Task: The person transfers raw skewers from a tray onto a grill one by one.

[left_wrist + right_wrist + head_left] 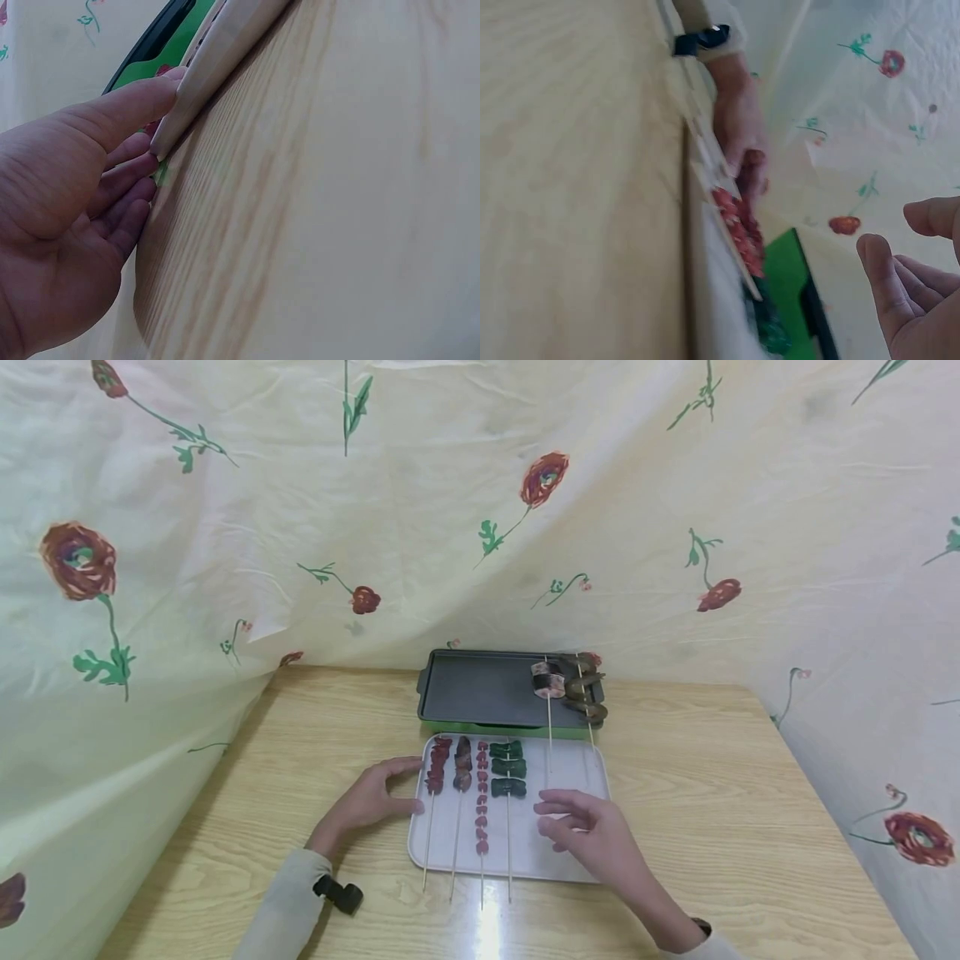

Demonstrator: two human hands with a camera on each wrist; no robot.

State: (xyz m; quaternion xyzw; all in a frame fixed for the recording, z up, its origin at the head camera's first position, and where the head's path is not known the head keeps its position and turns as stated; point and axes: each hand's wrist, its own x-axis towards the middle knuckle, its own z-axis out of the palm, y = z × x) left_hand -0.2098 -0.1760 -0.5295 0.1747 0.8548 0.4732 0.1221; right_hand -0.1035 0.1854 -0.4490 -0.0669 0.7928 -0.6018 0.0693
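Observation:
In the head view my left hand point(375, 793) is at the left rim of a white tray point(558, 852), its thumb and fingertips right at the edge. The left wrist view shows that thumb against the tray's rim point(217, 64). My right hand point(588, 835) hovers over the tray's right part, fingers loosely bent, with nothing between thumb and fingers point(885, 277). Side by side on the tray lie a skewer of red pieces point(438, 766), a skewer of brown pieces point(462, 764), a skewer of small red pieces point(482, 797) and a skewer of dark green bundles point(508, 768).
Behind the tray stands a dark griddle plate point(480, 689) with a green base point(480, 727). At its right lie a skewer of pink-and-dark chunks point(548, 680) and a skewer of brown pieces point(585, 687), sticks reaching over the tray. Flowered cloth point(450, 527) surrounds the wooden table point(712, 793).

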